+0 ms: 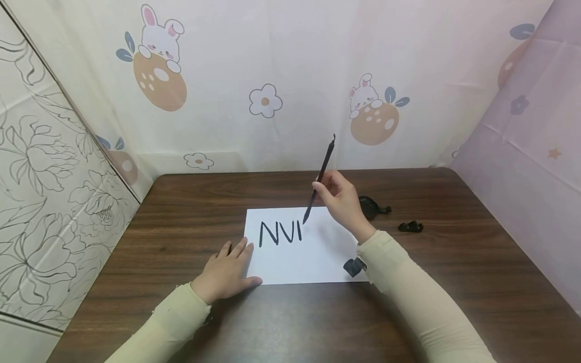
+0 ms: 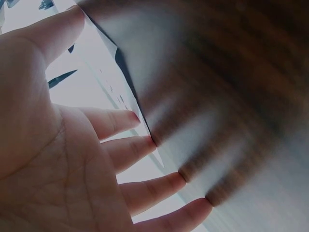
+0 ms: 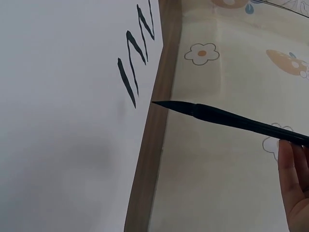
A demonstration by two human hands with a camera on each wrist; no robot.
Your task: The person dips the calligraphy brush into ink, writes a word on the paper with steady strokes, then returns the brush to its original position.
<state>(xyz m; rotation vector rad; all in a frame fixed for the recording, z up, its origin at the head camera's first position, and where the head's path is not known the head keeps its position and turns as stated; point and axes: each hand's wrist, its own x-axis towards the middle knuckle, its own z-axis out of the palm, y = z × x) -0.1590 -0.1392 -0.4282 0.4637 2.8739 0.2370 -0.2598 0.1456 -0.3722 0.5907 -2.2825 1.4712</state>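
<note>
My right hand (image 1: 341, 197) pinches a dark calligraphy brush (image 1: 325, 164) between thumb and fingers. The brush leans, its black tip close over the paper beside the last stroke; in the right wrist view the brush (image 3: 217, 114) shows a pointed tip. A white sheet of paper (image 1: 290, 264) lies on the table with black strokes reading "NVI" (image 1: 280, 234). At the paper's left edge rests my left hand (image 1: 227, 272), fingers spread and straight, thumb on the lower corner. From the left wrist view, the left fingertips (image 2: 147, 141) lie along the sheet's edge.
Behind the right hand sits a round black dish (image 1: 369, 207) with a short handle. A small black object (image 1: 410, 227) lies to its right. A dark block (image 1: 353, 267) is at my right cuff, over the paper. A patterned curtain (image 1: 308, 116) hangs behind the brown table (image 1: 181, 222).
</note>
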